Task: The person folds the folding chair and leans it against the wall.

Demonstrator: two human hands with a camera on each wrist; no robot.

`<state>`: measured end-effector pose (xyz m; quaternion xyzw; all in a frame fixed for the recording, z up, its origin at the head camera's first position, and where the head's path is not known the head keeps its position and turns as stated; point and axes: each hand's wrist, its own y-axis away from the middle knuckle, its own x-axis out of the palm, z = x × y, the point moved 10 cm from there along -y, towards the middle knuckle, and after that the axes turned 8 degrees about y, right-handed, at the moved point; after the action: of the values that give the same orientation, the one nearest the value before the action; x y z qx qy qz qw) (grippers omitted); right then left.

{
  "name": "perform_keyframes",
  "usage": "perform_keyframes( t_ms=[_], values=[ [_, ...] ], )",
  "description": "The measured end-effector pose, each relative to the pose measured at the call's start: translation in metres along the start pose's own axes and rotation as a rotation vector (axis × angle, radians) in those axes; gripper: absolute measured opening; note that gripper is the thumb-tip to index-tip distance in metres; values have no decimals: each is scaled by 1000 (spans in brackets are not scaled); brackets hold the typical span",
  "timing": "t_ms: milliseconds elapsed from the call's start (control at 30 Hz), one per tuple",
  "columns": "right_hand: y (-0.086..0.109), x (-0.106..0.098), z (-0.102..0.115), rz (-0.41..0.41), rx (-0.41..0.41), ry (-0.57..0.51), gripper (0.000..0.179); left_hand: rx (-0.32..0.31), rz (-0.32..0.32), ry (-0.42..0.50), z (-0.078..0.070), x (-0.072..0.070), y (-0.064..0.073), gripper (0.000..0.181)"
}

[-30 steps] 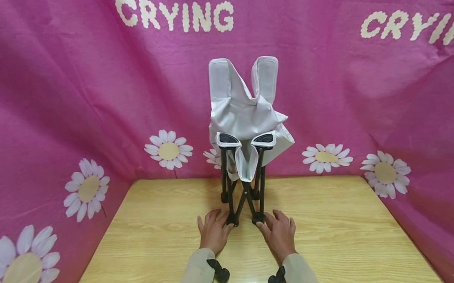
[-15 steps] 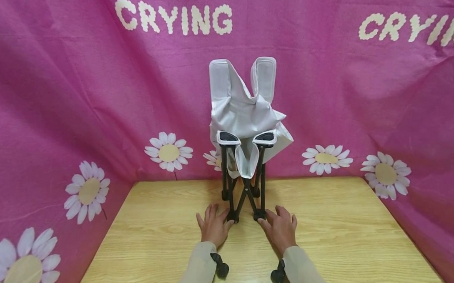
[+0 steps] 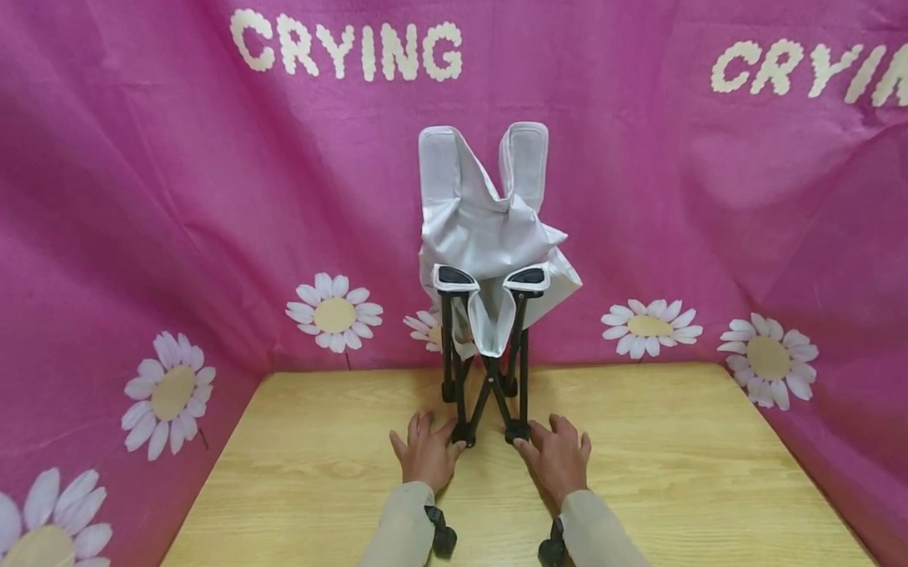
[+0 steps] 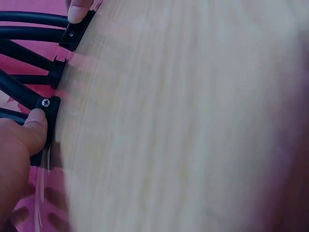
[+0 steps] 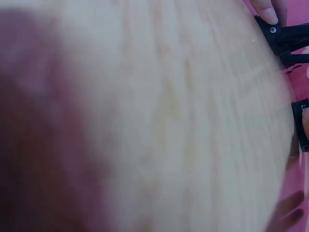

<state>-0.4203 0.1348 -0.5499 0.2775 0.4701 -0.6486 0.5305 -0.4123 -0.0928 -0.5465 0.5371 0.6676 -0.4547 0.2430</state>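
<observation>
A small folding chair (image 3: pixel 486 232) of silver-white fabric on black crossed legs stands upright, partly folded, near the middle of the table. Two fabric flaps stick up at its top. My left hand (image 3: pixel 428 460) pinches the near left foot (image 3: pixel 463 436) low down, thumb in front and fingers spread beside it. Mirroring it, my right hand (image 3: pixel 561 459) grips the near right foot (image 3: pixel 517 432) between thumb and forefinger. In the left wrist view, the left thumb (image 4: pixel 36 126) lies on the black foot just below a screw. The right wrist view cuts off most of the right hand.
The wooden table (image 3: pixel 318 472) carries the chair, with its back edge just behind the rear feet. A magenta curtain (image 3: pixel 608 186) with daisies and lettering hangs behind and at both sides. A dark wrist device (image 3: pixel 442 538) hangs under each sleeve.
Both hands and the chair have shifted slightly back across the table, closer to the curtain. The head view has tilted up a little. Both holds look the same.
</observation>
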Motion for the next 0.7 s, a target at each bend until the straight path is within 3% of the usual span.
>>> perform_keyframes(
  t_ms=[500, 700],
  values=[
    [0, 1, 0, 24, 14, 8, 45, -65, 10, 9, 4, 3, 2, 42],
    [0, 0, 0, 30, 18, -1, 46, -60, 4, 5, 3, 2, 1, 42]
  ],
)
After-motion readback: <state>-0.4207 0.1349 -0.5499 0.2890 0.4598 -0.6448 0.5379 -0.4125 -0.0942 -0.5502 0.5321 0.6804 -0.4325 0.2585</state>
